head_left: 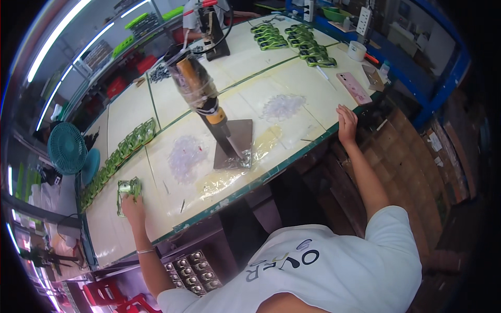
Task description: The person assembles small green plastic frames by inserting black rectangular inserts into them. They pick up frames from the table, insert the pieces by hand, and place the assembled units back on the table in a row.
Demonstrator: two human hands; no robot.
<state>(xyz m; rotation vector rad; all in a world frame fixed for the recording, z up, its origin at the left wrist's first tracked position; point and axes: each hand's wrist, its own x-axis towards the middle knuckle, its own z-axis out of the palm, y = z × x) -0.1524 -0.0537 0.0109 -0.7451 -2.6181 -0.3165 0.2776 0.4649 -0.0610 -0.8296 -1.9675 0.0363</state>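
At the left part of the table, my left hand (134, 207) is closed on a green-edged plastic frame (128, 187) with a clear middle; the fingertips are partly hidden behind it. Beyond it, a row of similar green frames (121, 152) runs along the table's left side. My right hand (348, 124) rests at the front right edge of the table, fingers stretched out and nothing in them. Between my hands stands a tape-wrapped tool (195, 86) with an orange band and a metal tip, pointing down at a dark metal plate (241, 136).
Piles of small clear plastic pieces lie left (187, 158) and right (283, 107) of the plate. Stacked green parts (311, 46) sit at the far right. Near the right edge are a pink phone (354, 88) and a white cup (357, 51). A teal fan (67, 148) stands left.
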